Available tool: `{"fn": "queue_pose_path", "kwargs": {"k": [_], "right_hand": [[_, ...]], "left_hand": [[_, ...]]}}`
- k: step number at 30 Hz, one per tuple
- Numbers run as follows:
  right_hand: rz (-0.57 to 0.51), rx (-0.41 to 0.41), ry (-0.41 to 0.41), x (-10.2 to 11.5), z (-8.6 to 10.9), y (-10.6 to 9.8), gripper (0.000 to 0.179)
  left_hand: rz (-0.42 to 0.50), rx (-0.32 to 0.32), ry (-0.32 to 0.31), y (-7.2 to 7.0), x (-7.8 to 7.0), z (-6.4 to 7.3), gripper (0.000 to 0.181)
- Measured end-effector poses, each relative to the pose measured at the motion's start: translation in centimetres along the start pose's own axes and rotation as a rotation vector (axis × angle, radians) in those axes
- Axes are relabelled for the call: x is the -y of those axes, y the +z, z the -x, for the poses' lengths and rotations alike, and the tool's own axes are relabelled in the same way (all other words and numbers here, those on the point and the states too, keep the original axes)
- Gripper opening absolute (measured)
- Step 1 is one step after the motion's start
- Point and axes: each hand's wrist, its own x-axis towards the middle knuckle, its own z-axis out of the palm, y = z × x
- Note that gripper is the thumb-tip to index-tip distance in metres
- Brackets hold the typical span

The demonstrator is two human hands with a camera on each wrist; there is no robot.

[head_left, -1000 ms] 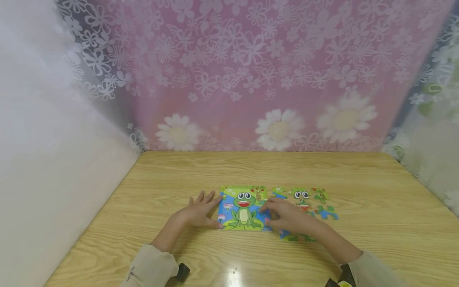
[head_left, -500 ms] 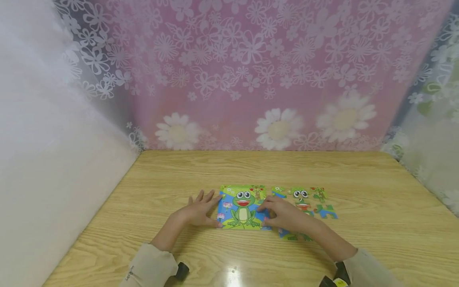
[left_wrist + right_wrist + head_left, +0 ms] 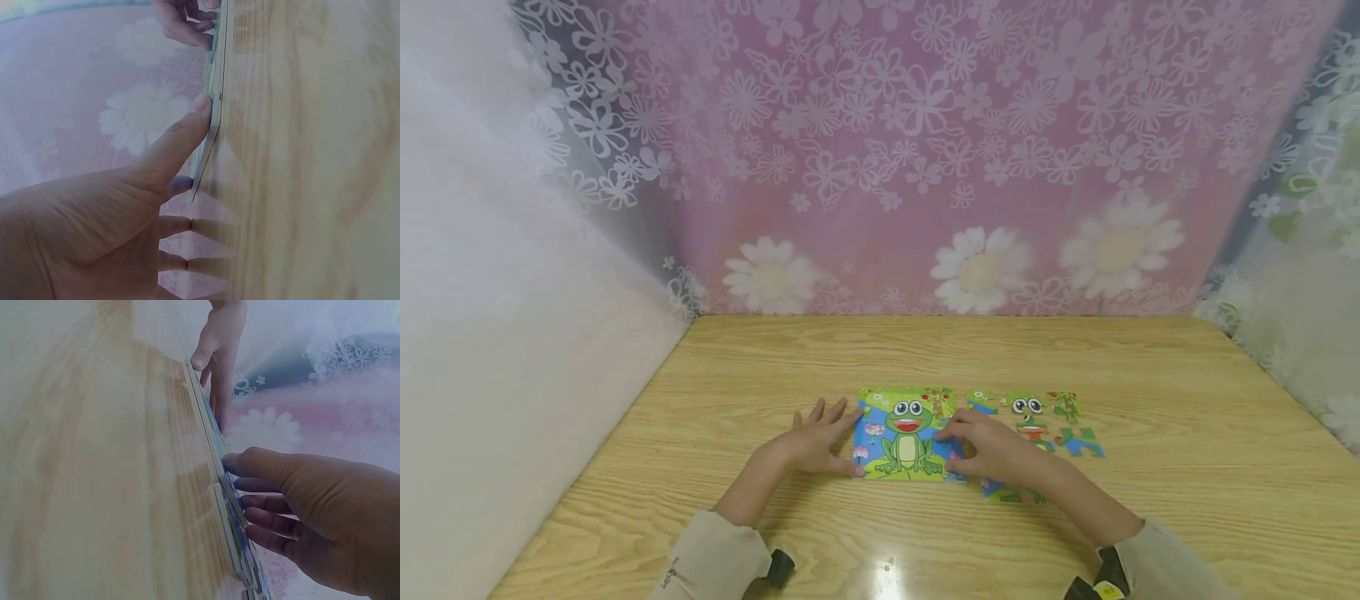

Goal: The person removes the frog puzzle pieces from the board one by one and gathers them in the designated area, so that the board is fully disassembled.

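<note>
A square frog picture puzzle board [image 3: 908, 446] lies on the wooden table in the head view. My left hand [image 3: 812, 443] is at its left side with fingers spread, the thumb on the near left corner and the index fingertip higher on the left edge. From the right, my right hand [image 3: 996, 447] reaches over the right edge, its fingertips resting on the board. In the right wrist view that hand's thumb [image 3: 240, 464] is at the near edge, the other fingers relaxed behind it. Jigsaw pieces [image 3: 1082, 442] with a matching frog print lie right of the board, partly hidden beneath the right forearm.
The wood-grain table [image 3: 760, 358] ends at a pink flowered cloth [image 3: 850, 167]. A white sheet [image 3: 535, 292] hangs on the left and another flowered sheet [image 3: 1307, 250] on the right. Black wrist straps [image 3: 781, 568] sit by the beige sleeves [image 3: 715, 554].
The right hand has shifted slightly left, its fingertips settling on the board's right edge. The left hand, board and loose pieces look almost unchanged.
</note>
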Motion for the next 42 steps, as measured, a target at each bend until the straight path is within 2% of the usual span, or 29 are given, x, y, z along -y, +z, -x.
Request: {"fn": "queue_pose_path", "kwargs": {"k": [10, 19, 27, 31, 38, 42], "right_hand": [[-0.013, 0.005, -0.008, 0.1, -0.1, -0.1, 0.039], [-0.018, 0.007, 0.022, 0.0, -0.2, 0.0, 0.038], [-0.076, -0.047, -0.024, -0.1, 0.4, -0.6, 0.036], [-0.091, -0.095, -0.065, -0.4, 1.2, -1.3, 0.034], [-0.031, -0.201, -0.109, -1.1, 3.7, -2.8, 0.033], [-0.029, -0.191, -0.103, -1.4, 5.6, -3.8, 0.033]], "left_hand": [[-0.003, 0.002, -0.009, 0.1, 0.2, 0.1, 0.089], [-0.003, 0.0, -0.012, 0.2, 0.3, -0.2, 0.088], [-0.003, 0.005, -0.006, 0.2, 0.1, -0.2, 0.088], [-0.011, 0.009, -0.009, 0.3, 0.1, -0.3, 0.088], [-0.016, 0.01, -0.014, 0.3, 0.3, -0.4, 0.089], [-0.011, 0.007, -0.008, 0.3, 0.5, -0.4, 0.089]]}}
